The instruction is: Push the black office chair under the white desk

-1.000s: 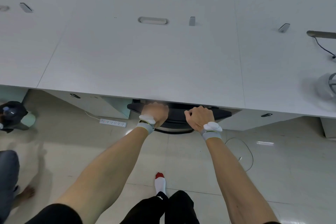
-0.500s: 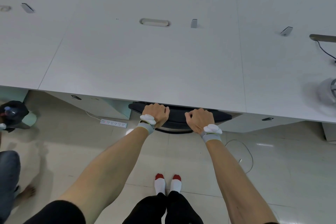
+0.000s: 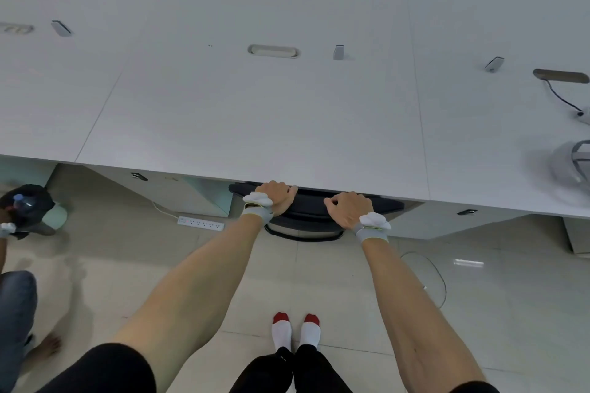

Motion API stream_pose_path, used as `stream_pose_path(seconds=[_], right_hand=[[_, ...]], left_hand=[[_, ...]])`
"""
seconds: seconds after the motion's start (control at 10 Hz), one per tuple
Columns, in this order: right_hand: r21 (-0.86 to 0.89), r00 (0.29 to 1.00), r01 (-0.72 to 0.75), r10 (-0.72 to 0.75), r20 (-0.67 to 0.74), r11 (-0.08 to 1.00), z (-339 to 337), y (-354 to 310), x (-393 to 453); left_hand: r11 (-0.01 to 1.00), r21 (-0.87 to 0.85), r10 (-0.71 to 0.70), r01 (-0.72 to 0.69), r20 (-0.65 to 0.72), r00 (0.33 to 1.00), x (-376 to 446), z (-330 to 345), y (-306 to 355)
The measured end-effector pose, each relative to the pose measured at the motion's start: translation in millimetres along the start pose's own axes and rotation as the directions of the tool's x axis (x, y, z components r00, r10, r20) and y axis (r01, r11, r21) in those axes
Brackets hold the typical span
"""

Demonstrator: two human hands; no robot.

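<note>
Fingers (image 3: 289, 193) of our left hand (image 3: 277, 197) curl over the top edge of the black office chair (image 3: 314, 212), pressed together and gripping it; those of our right hand (image 3: 348, 208) fold over the same edge, closed on it, a short way to the right. Both wrists wear grey bands with white pieces on top. We see only the chair's backrest top, a wide, dark, slightly curved bar with a lighter rounded part below it, rimmed in black. It sits tucked beneath the front edge of the white desk (image 3: 249, 112), mostly hidden. On the tiled floor to the left lies a white power strip (image 3: 201, 223).
</note>
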State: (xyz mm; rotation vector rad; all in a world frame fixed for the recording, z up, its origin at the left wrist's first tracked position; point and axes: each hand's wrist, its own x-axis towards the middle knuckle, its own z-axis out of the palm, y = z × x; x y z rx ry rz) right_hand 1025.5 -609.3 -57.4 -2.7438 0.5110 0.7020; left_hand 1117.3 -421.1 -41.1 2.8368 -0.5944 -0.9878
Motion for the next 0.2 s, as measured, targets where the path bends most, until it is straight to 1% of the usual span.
stream_pose_path(seconds=[0.1, 0.2], right_hand=[[0.135, 0.993, -0.057, 0.042, 0.114, 0.989, -12.8, 0.1, 2.2], [0.355, 0.985, -0.136, 0.087, 0.15, 0.925, -35.1, 0.8, 1.5]], left_hand=[[0.982, -0.19, 0.008, -0.006, 0.011, 1.0, -3.6, -13.3, -3.7], [0.9, -0.434, -0.067, 0.037, -0.053, 0.996, -9.4, -26.1, -9.7]])
